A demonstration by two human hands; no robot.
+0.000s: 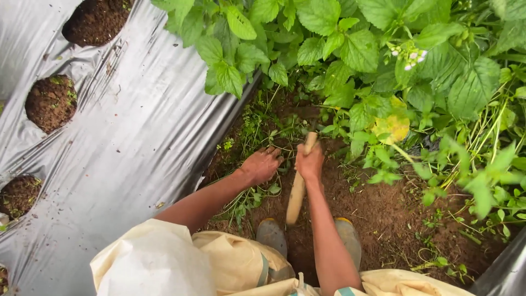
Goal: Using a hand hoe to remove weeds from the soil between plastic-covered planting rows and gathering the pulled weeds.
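My right hand (310, 162) has a tight grip on the wooden handle (297, 189), its working end hidden in soil just ahead. My left hand (262, 164), fingers spread, touches weeds (246, 200) beside it; a glancing stroke could hit those fingers or the leafy plants (350, 55) beyond.

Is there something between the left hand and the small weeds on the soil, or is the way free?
Nothing visible stands between them. The left hand already rests on the low weeds on the bare soil. The right hand grips the wooden handle just beside it.
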